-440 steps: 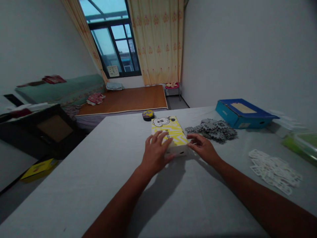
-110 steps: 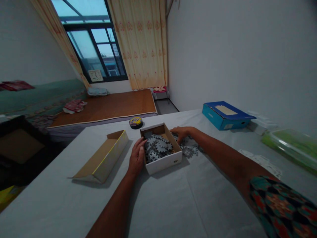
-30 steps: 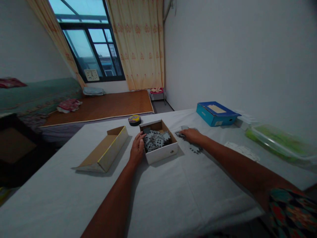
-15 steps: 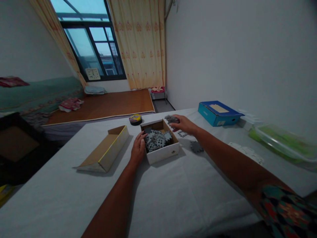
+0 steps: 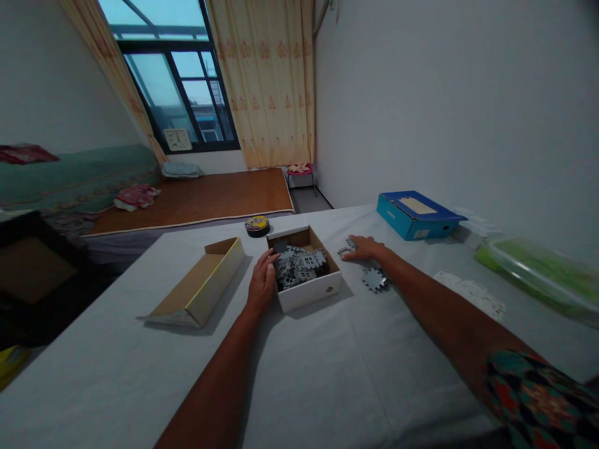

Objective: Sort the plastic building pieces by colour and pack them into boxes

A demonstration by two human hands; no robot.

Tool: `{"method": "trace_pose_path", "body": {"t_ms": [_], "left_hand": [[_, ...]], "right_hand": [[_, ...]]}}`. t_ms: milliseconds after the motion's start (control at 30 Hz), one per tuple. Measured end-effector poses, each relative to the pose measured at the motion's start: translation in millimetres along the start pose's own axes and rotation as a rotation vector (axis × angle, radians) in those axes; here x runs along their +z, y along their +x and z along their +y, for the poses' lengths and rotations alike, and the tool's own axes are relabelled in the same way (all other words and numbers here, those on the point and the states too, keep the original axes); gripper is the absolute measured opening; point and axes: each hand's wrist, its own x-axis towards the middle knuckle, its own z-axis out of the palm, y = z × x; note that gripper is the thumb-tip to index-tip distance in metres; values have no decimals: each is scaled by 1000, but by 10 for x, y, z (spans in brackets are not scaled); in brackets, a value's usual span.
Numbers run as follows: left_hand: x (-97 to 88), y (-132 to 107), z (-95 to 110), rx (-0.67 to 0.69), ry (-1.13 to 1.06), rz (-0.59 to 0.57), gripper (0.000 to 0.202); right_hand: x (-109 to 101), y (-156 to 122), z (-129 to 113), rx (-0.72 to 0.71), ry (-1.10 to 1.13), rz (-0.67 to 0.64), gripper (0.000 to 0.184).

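Observation:
A white cardboard box stands on the table, filled with grey interlocking pieces that look like toothed puzzle tiles. My left hand grips the box's left wall, fingers hooked over the rim. To the right of the box, my right hand reaches down to the tabletop. Its fingers close on a grey toothed piece; whether more pieces lie under the fingers is hidden. Nearer to me, just below that hand, another grey toothed piece lies flat on the cloth.
An open cardboard lid lies left of the box. Behind is a round black-and-yellow tin. On the right are a blue box, white lacy pieces and a clear-lidded green container. White cloth covers the table.
My right hand has moved right and down from beside the box's far corner to the tabletop piece. The grey clump it held is no longer in it. My left hand stays on the box.

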Motion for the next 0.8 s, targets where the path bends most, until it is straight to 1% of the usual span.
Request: {"method": "trace_pose_path", "body": {"t_ms": [67, 133, 233, 300, 367, 433, 500, 567, 700, 767, 800], "left_hand": [[-7, -4, 7, -6, 1, 1, 48], [-12, -7, 13, -13, 0, 0, 48], [-15, -7, 18, -16, -5, -6, 48], [-13, -5, 17, -11, -6, -3, 48], [-11, -4, 17, -11, -7, 2, 48], [-10, -5, 18, -17, -8, 3, 48], [-11, -8, 22, -24, -10, 2, 48], [-12, -11, 25, -23, -14, 3, 49], [-7, -12, 29, -14, -21, 5, 49], [-4, -10, 30, -15, -19, 10, 49], [-3, -9, 30, -17, -18, 12, 49]], "right_hand": [[33, -6, -61, 33, -2, -41, 100], [36, -28, -108, 3, -14, -54, 91], [58, -97, -128, -52, -51, -24, 75], [87, -142, -120, -77, -64, 3, 70], [108, -158, -102, -83, -60, 22, 71], [103, -137, -74, -69, -27, 34, 78], [65, -88, -31, -73, 32, 49, 84], [-2, -27, 23, -96, 81, 62, 82], [-151, 71, 129, -135, 138, 70, 62], [-187, 88, 164, -140, 166, 53, 52], [-190, 85, 176, -133, 174, 48, 50]]}}
